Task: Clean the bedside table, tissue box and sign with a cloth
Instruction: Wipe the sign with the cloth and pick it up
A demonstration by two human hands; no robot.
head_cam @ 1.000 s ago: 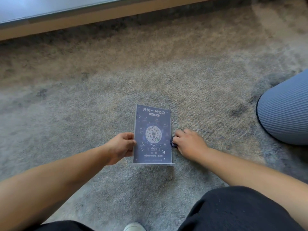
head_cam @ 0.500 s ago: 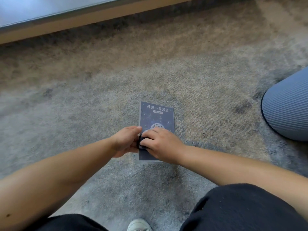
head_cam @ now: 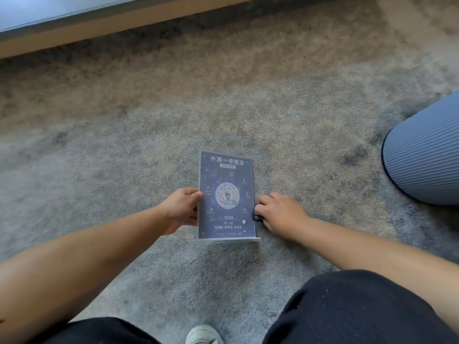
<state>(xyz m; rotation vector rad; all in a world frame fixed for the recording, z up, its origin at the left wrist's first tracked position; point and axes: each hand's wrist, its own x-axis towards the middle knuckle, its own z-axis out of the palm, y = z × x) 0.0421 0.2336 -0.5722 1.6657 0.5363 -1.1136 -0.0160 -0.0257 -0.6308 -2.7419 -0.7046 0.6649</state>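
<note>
A dark blue sign [head_cam: 226, 196] in a clear acrylic stand, with a round code in its middle, stands on the grey carpet in front of me. My left hand [head_cam: 182, 208] grips its left edge, thumb on the front face. My right hand [head_cam: 278, 211] sits just off the sign's right edge, its fingers curled round a small dark cloth [head_cam: 255, 216], most of which is hidden in the fist. The bedside table and tissue box are not in view.
A blue ribbed round object [head_cam: 427, 155] stands on the carpet at the right. A wooden ledge [head_cam: 104, 23] runs along the top. My dark-clothed knees [head_cam: 347, 309] and a white shoe tip [head_cam: 203, 335] fill the bottom.
Half a second ago my right hand with the cloth lay across the sign's face near the left edge. It has swept right and now sits off the right edge.
</note>
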